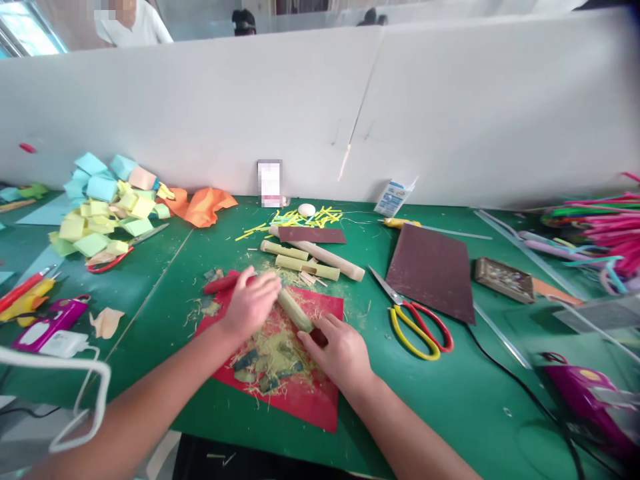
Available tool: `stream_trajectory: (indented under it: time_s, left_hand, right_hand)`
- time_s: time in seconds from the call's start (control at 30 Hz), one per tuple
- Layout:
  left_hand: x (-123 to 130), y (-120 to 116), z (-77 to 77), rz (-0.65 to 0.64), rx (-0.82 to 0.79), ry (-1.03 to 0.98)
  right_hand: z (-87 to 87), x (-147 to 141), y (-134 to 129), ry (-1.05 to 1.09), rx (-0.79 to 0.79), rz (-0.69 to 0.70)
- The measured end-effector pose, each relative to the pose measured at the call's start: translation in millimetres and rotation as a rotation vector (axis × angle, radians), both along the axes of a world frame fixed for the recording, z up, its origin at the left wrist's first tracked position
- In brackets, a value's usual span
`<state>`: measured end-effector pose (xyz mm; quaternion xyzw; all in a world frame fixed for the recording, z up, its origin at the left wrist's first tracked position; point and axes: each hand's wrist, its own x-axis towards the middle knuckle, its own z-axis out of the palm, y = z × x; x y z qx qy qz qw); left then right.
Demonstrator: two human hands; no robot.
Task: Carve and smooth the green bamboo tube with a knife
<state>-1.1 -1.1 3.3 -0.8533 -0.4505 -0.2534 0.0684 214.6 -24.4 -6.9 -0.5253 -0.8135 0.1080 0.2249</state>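
Note:
A pale green bamboo tube (295, 311) lies slanted between my hands, over a red sheet (320, 407) strewn with shavings and dark scraps. My left hand (251, 303) touches the tube's upper end, its fingers partly spread and blurred. My right hand (340, 350) grips the lower end between thumb and fingers. A red roll (220, 285) lies just left of my left hand. Behind the hands are two cut bamboo pieces (307, 267), a longer pale stick (337, 261) and a brown strip (313, 235).
Scissors (415, 327) and brown sandpaper (433, 273) lie to the right, with a small box (504, 280) beyond. Paper cubes (100, 213) are heaped at the left. A white partition (200, 113) closes off the green table (400, 413). Glue guns sit at both sides.

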Motion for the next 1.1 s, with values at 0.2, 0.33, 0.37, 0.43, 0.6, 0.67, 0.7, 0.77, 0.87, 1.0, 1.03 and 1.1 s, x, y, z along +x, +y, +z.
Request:
stream_trajectory:
  time_s: [0.2,0.33,0.37,0.43,0.6,0.67,0.7,0.77,0.87,1.0,1.03,1.1]
  left_hand:
    - [8.7,-11.6,1.9,-0.085,-0.038,0.018]
    - [13.8,-18.7,1.8,-0.071,-0.052,0.007]
    - [14.5,-20.4,1.5,-0.124,-0.068,0.016]
    - [12.8,-20.4,1.1,-0.192,-0.092,0.037]
    - [2.4,-9.0,0.7,0.043,-0.016,-0.009]
    - [5.2,-9.2,0.8,0.017,-0.019,-0.016]
    - [6.9,-9.8,1.1,-0.042,-0.037,-0.002]
    - [6.9,-8.2,2.3,-0.148,-0.072,0.041]
    - [-4.1,1.9,4.2,-0.037,-0.031,0.037]
    - [-8.2,4.3,2.6,0.041,0.006,-0.016]
    - [-5.6,1.4,2.1,-0.038,-0.018,0.004]
    - [-1.0,-3.9,2.2,-0.183,-0.055,0.052]
  right_hand:
    - [-1.1,-2.5,-1.4,0.009,0.004,-0.055]
    - [-3.0,-2.4,-0.8,0.006,0.004,-0.074]
    - [-3.3,-2.1,-0.6,0.005,0.005,-0.071]
    - [-3.5,-1.4,-0.1,0.003,0.006,-0.065]
    - [-2.0,-0.4,0.7,-0.004,0.018,-0.064]
    - [-1.4,-0.3,0.6,-0.009,0.023,-0.053]
    - [-1.2,-0.2,0.5,-0.011,0.026,-0.046]
    - [-1.0,-0.2,0.2,-0.014,0.032,-0.039]
    - [-0.6,-0.1,-0.1,-0.017,0.047,-0.049]
    - [0.4,0.0,-0.4,-0.026,0.06,-0.05]
    - [0.6,0.0,-0.4,-0.029,0.06,-0.046]
    - [0.5,0.3,-0.4,-0.036,0.06,-0.043]
